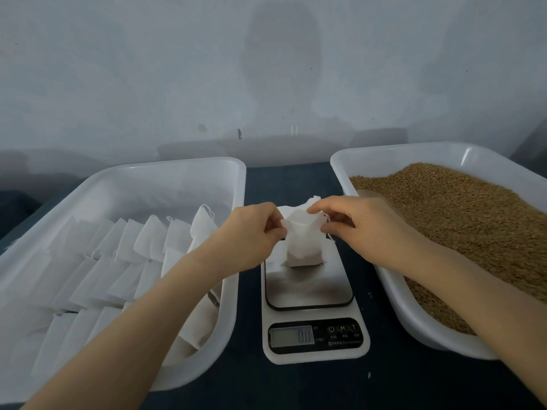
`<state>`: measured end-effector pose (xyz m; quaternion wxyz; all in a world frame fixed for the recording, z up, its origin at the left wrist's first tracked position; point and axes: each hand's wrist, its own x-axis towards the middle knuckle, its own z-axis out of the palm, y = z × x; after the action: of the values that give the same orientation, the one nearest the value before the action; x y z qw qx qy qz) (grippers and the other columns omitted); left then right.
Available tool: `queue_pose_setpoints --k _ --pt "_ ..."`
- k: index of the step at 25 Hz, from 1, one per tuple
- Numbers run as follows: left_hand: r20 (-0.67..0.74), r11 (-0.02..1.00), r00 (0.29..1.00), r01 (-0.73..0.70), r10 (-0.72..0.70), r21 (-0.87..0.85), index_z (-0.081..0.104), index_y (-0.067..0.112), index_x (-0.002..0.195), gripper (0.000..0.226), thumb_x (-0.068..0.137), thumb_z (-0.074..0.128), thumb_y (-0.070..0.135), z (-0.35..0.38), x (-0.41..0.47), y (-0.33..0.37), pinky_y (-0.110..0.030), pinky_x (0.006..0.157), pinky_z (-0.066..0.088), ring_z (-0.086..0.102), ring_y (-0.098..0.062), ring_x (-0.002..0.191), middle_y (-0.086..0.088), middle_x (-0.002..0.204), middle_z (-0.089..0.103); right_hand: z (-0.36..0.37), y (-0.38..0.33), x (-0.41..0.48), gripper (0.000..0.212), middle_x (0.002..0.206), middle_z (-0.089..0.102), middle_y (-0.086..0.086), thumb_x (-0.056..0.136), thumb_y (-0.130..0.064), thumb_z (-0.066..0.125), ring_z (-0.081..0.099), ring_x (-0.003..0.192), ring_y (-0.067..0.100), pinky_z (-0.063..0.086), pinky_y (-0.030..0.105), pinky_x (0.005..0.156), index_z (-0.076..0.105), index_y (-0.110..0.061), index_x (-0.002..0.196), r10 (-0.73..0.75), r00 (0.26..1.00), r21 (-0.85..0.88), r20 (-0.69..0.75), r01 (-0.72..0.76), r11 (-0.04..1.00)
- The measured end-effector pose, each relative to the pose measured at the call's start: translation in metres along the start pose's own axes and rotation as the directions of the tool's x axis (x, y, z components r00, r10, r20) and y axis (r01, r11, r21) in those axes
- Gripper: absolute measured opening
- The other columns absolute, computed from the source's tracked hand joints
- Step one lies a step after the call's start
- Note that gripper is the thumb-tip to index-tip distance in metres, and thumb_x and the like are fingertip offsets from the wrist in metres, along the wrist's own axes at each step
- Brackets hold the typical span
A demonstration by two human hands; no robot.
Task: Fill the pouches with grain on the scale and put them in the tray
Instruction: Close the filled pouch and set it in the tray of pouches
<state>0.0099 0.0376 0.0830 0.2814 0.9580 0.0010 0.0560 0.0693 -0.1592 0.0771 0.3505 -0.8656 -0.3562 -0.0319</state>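
A white tray (177, 164) at left holds rows of white pouches (97, 270), partly hidden by the left forearm. In the centre, the left hand (251, 232) and right hand (364, 223) pinch the top edges of a single pouch (302, 250) standing on a scale (310, 291). At right, a second tray (384, 149) holds brown grain (473, 232).

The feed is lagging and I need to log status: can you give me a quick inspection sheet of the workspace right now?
Surface: dark table, scale in the middle.
Job's things: pouch standing on the scale platform; left tray holds rows of white pouches; right tray holds grain; display unreadable.
Clutter: a few pale specks on the table by the scale.
Hands: left hand and right hand each pinch the pouch's top edge.
Cables: nothing seen.
Surroundings: pale wall behind.
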Motion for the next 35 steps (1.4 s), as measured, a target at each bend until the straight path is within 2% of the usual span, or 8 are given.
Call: queue_pose_setpoints --k 2,5,11,21,23,30,33,35 --pt "0.009 1.0 1.0 -0.002 0.002 0.011 0.053 0.028 0.083 0.011 0.091 0.06 0.028 -0.0002 -0.0002 0.0003 -0.004 0.057 0.038 0.053 0.002 0.073 0.018 0.077 0.056 -0.0001 0.0012 -0.0005 0.037 0.089 0.065 -0.011 0.089 -0.012 0.062 0.061 0.081 -0.004 0.048 0.013 0.077 0.06 -0.032 0.121 0.03 0.999 -0.02 0.024 -0.029 0.999" --pt "0.02 1.0 1.0 -0.003 0.003 0.003 0.056 0.025 0.088 0.005 0.09 0.06 0.028 -0.0002 -0.0011 0.0002 -0.007 0.063 0.038 0.057 -0.004 0.08 0.016 0.082 0.059 -0.0005 -0.0003 -0.0009 0.041 0.093 0.063 -0.013 0.091 -0.011 0.059 0.06 0.082 -0.008 0.048 0.012 0.077 0.056 -0.033 0.125 0.041 0.999 -0.01 0.022 -0.041 0.999" --pt "0.024 1.0 1.0 0.001 -0.001 -0.001 0.057 0.022 0.093 0.005 0.09 0.06 0.025 0.0005 -0.0003 -0.0006 -0.007 0.066 0.038 0.058 -0.009 0.085 0.015 0.086 0.06 -0.0006 -0.0025 -0.0024 0.042 0.093 0.066 -0.008 0.091 -0.01 0.058 0.061 0.085 0.001 0.05 0.024 0.083 0.055 -0.032 0.127 0.038 0.999 -0.014 0.025 -0.037 0.999" --pt "0.03 1.0 1.0 -0.008 0.008 0.006 0.054 0.025 0.094 0.006 0.093 0.057 0.021 0.0018 0.0005 -0.0026 -0.004 0.064 0.035 0.057 -0.008 0.086 0.015 0.088 0.058 0.0 -0.0007 -0.0018 0.044 0.094 0.064 -0.01 0.091 -0.009 0.057 0.06 0.085 -0.003 0.046 0.012 0.076 0.054 -0.034 0.127 0.033 0.999 -0.017 0.024 -0.032 0.999" --pt "0.031 1.0 0.999 -0.011 0.011 0.006 0.052 0.026 0.093 0.008 0.093 0.057 0.02 0.0018 0.0003 -0.0024 -0.004 0.064 0.035 0.056 -0.007 0.086 0.015 0.087 0.058 -0.0001 -0.0002 -0.0013 0.044 0.096 0.064 -0.01 0.091 -0.009 0.057 0.06 0.086 -0.002 0.047 0.013 0.078 0.054 -0.034 0.128 0.032 0.999 -0.021 0.024 -0.031 0.999" --pt "0.051 1.0 0.999 0.001 0.0 -0.003 0.054 0.023 0.095 0.01 0.09 0.062 0.021 0.0009 -0.0017 -0.0001 -0.019 0.077 0.045 0.06 -0.011 0.091 0.01 0.094 0.062 0.0002 -0.0001 -0.0014 0.049 0.096 0.063 -0.012 0.089 -0.012 0.062 0.059 0.087 -0.003 0.048 0.017 0.08 0.051 -0.036 0.13 0.048 0.998 -0.048 0.04 -0.046 0.998" --pt "0.066 0.999 0.998 0.014 -0.012 -0.03 0.055 0.023 0.098 0.026 0.081 0.074 0.031 0.0012 -0.003 0.0024 -0.017 0.074 0.046 0.06 -0.01 0.088 0.01 0.092 0.061 0.0007 -0.003 -0.002 0.06 0.088 0.058 -0.017 0.083 -0.022 0.071 0.054 0.077 -0.011 0.041 0.006 0.065 0.044 -0.041 0.134 0.094 0.992 -0.09 0.084 -0.087 0.992" --pt "0.065 0.999 0.998 0.013 -0.011 -0.032 0.053 0.025 0.093 0.029 0.078 0.076 0.034 0.0046 -0.0031 0.0054 -0.016 0.069 0.043 0.057 -0.007 0.081 0.012 0.086 0.058 0.0027 -0.0064 -0.0019 0.062 0.081 0.055 -0.017 0.079 -0.028 0.075 0.05 0.074 -0.018 0.038 0.001 0.064 0.045 -0.039 0.133 0.101 0.989 -0.1 0.106 -0.091 0.991"
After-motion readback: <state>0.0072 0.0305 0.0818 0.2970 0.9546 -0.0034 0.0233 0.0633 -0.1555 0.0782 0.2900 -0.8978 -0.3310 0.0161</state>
